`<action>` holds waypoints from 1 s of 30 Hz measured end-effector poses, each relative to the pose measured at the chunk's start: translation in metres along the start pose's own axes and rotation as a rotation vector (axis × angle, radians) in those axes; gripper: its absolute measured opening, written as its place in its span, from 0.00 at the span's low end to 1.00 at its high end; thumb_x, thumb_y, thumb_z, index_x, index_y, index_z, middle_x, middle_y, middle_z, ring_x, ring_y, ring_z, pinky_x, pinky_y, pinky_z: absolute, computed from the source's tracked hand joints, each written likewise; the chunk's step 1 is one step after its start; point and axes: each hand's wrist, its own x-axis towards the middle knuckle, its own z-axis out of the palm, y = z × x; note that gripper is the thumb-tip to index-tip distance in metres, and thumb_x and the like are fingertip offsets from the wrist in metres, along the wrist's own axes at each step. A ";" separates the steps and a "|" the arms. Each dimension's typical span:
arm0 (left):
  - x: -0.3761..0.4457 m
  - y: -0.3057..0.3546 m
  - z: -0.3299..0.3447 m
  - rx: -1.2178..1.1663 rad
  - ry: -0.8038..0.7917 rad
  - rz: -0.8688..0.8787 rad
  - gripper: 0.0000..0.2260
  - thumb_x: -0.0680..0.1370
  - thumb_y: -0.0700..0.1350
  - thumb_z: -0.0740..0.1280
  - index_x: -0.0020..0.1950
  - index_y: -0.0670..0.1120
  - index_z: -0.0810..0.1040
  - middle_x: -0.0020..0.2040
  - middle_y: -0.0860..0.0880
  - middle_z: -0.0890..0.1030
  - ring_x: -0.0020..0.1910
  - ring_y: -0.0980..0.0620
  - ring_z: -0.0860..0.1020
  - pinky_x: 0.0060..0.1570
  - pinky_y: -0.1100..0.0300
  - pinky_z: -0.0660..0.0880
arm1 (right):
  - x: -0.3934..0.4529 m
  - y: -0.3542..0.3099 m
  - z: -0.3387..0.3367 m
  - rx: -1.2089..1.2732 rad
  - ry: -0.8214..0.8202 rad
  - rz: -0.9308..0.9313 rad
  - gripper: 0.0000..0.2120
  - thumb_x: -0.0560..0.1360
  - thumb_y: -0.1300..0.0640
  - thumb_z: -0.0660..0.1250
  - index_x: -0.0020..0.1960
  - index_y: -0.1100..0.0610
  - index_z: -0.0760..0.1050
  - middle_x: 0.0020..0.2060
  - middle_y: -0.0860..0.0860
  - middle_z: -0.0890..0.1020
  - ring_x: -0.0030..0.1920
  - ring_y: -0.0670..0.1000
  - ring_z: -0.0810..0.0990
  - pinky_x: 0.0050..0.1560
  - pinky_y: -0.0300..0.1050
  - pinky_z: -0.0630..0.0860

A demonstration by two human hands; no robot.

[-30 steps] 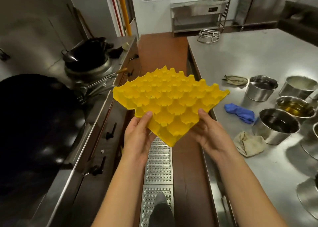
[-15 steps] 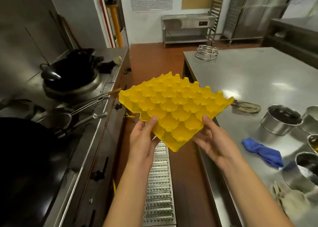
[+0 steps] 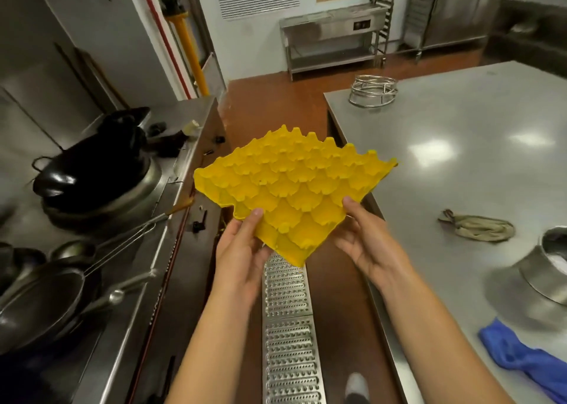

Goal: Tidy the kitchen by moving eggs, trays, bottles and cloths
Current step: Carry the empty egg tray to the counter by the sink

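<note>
An empty yellow egg tray (image 3: pixel 291 186) hangs in the air over the aisle, one corner pointing down at me. My left hand (image 3: pixel 242 247) grips its lower left edge, thumb on top. My right hand (image 3: pixel 365 244) holds the lower right edge the same way, fingers underneath. On the steel table (image 3: pixel 460 164) to the right lie a beige cloth (image 3: pixel 478 227) and a blue cloth (image 3: pixel 521 354). No eggs or bottles are in view.
A stove line with black woks (image 3: pixel 92 161), pans and ladles runs along the left. A steel bowl (image 3: pixel 549 262) sits at the table's right edge, a wire ring stand (image 3: pixel 372 91) at its far corner. A metal floor drain grate (image 3: pixel 288 327) runs down the aisle.
The view has moved forward down the aisle and tilted up. The tray stays in both hands, carried forward; the bowls and cloths have slid toward the lower right.
</note>
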 end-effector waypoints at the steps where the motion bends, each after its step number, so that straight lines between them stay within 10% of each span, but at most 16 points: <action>1: 0.015 0.005 0.011 -0.003 0.000 0.008 0.11 0.80 0.41 0.67 0.63 0.44 0.78 0.57 0.44 0.85 0.52 0.49 0.85 0.44 0.52 0.84 | 0.017 -0.010 0.004 0.005 -0.013 -0.015 0.21 0.76 0.53 0.68 0.67 0.59 0.74 0.55 0.56 0.85 0.54 0.55 0.85 0.46 0.49 0.83; 11: 0.132 0.034 0.063 0.033 0.036 0.093 0.13 0.81 0.43 0.67 0.64 0.43 0.77 0.59 0.45 0.85 0.57 0.48 0.84 0.59 0.45 0.79 | 0.148 -0.062 0.028 0.012 -0.083 0.036 0.16 0.77 0.54 0.67 0.63 0.58 0.75 0.54 0.56 0.86 0.54 0.54 0.85 0.45 0.47 0.83; 30: 0.479 0.088 0.058 -0.019 -0.038 -0.044 0.12 0.80 0.42 0.68 0.63 0.43 0.78 0.58 0.45 0.85 0.56 0.46 0.84 0.49 0.50 0.83 | 0.443 -0.071 0.132 -0.060 0.099 0.041 0.12 0.79 0.54 0.65 0.61 0.57 0.76 0.52 0.56 0.86 0.52 0.55 0.86 0.49 0.49 0.83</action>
